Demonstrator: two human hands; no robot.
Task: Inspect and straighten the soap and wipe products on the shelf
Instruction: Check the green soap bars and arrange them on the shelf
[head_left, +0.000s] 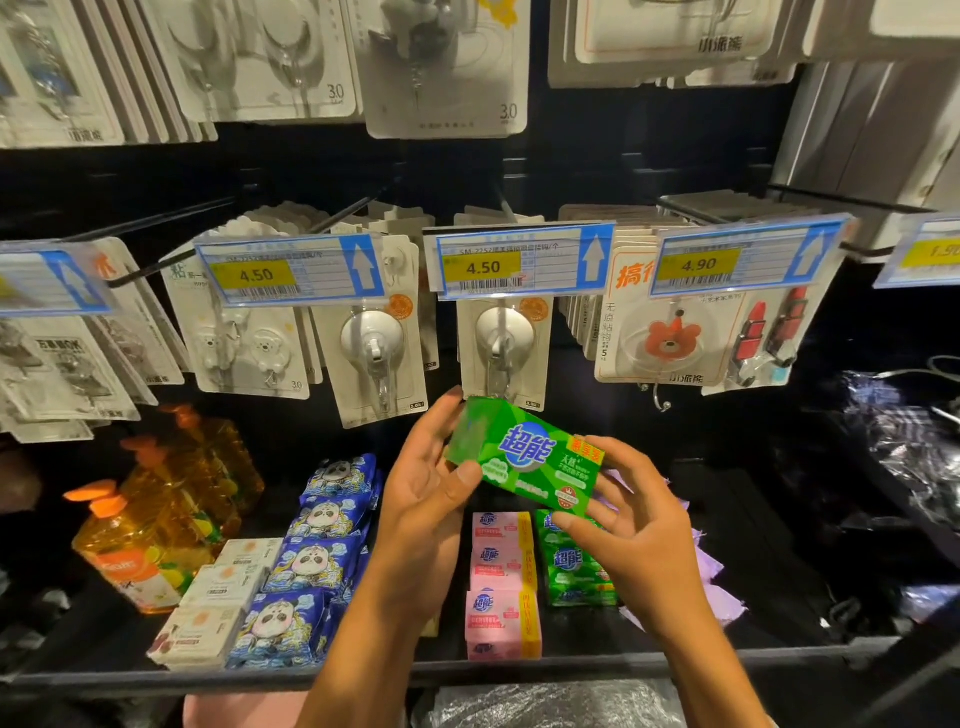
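A green soap bar pack (524, 457) is held up in front of the shelf, tilted, label facing me. My left hand (431, 478) grips its left end, thumb on the front. My right hand (631, 512) pinches its right end, fingers curled round the edge. Below on the black shelf (363, 675) lie a row of pink soap packs (501, 587), green soap packs (576, 569), blue panda wipe packs (311, 561) and white boxed soaps (218, 597).
Orange detergent bottles (140, 540) stand at the left of the shelf. Carded hooks (374, 343) hang on pegs above with price tags (483, 265). Purple packs (711, 566) lie behind my right hand. Dark plastic-wrapped goods (904, 431) sit at the right.
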